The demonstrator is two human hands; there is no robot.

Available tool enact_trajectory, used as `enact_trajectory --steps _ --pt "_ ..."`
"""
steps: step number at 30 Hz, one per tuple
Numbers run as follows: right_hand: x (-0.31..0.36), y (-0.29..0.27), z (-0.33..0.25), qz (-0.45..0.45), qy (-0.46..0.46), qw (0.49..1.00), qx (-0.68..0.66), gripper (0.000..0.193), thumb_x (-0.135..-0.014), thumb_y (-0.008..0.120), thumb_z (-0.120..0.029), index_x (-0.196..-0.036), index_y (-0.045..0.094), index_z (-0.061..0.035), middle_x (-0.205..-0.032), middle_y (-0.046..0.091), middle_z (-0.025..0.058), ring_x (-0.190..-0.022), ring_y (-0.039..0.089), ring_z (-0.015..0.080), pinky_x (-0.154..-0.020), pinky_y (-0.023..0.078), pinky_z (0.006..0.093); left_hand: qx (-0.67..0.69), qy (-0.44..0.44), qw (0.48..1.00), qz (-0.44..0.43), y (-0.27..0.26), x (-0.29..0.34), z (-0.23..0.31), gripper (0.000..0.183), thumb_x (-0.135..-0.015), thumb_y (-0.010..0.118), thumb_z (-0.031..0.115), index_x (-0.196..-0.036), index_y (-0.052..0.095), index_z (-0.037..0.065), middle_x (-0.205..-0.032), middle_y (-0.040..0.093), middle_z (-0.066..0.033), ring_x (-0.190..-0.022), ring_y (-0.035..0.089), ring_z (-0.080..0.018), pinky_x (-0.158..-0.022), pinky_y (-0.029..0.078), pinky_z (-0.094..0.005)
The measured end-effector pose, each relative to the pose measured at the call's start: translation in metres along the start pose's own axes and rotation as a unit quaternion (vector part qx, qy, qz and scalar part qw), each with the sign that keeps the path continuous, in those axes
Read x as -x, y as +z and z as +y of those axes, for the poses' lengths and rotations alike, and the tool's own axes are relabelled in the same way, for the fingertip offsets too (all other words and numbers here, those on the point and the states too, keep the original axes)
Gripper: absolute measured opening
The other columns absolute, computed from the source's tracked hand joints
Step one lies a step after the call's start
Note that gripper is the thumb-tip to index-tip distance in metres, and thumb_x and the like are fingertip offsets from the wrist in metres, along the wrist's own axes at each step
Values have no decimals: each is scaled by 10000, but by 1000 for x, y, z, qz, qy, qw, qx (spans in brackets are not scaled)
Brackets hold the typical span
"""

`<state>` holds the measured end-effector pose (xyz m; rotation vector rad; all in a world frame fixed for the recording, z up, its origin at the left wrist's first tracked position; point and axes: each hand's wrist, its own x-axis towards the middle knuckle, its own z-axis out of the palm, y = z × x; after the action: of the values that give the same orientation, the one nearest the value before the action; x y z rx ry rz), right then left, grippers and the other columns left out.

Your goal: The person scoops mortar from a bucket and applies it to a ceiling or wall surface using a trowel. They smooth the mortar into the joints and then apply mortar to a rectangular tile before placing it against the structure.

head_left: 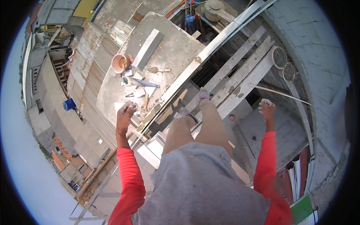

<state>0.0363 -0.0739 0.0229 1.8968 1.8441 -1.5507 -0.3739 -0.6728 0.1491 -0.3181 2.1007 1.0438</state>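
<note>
Corrugated roofing (80, 62) lies along the left edge of a grey concrete slab (176, 47), with other rooftops beyond it under a pale sky. Through the head camera I look down past the person's legs to planks (245, 69) spanning a gap beside the slab.

I see the left hand (126, 115) over the slab's near corner, fingers bent narrow; whether they grip the small round thing (135, 106) at their tips, I cannot tell. Just beside it, close to the slab's front edge, is a tool with a wooden handle (146, 102). A handsaw (146, 83) lies farther in, among pale block pieces.

Well apart, I have the right hand (266, 108) with its fingers curled toward the palm; I cannot tell if anything is inside. Near it slants a thin pole (279, 94).

Toward the slab's left edge stands an orange bucket (117, 62); a trowel (154, 70) lies flat nearer the middle, and a long pale beam (148, 48) stretches toward the far edge.
</note>
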Motion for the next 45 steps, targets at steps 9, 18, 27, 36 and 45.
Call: enact_trajectory --steps 9,18,27,36,45 --pt "-21 -42 21 -32 14 995 94 221 -1017 581 -152 -1089 739 -16 -858 714 62 -636 673 157 -536 526 299 12 -75 996 45 -24 51 -34 579 -1099 583 346 -1519 495 -42 -1405 652 -229 -1258 668 -313 -1110 484 -442" --pt "-15 -62 129 -32 146 988 51 133 -912 666 -160 -871 704 -39 -657 599 25 -528 610 162 -461 488 325 75 -265 955 109 -49 159 -173 514 -1067 572 323 -1468 549 2 -1355 693 -170 -1199 691 -278 -1022 514 -418" --pt "-18 -50 130 -9 120 993 8 154 -935 594 -111 -900 728 -42 -734 637 46 -529 615 163 -422 474 313 37 -300 950 80 3 174 -252 416 -1052 562 245 -1381 623 -2 -1276 731 -172 -1112 733 -262 -932 547 -415" --pt "-46 -82 250 59 128 986 -90 205 -908 602 -128 -1042 742 -61 -725 666 68 -548 650 204 -431 522 367 -31 -151 986 -64 -2 5 -242 355 -1055 570 243 -1235 687 -39 -1196 760 -160 -1010 751 -243 -831 576 -390" --pt "46 138 142 -27 185 982 11 185 -964 616 -143 -990 761 -31 -788 726 126 -574 705 228 -459 562 359 20 -161 986 -33 -26 -273 -112 225 -990 667 111 -1145 701 -49 -1010 763 -136 -826 741 -190 -683 581 -285"
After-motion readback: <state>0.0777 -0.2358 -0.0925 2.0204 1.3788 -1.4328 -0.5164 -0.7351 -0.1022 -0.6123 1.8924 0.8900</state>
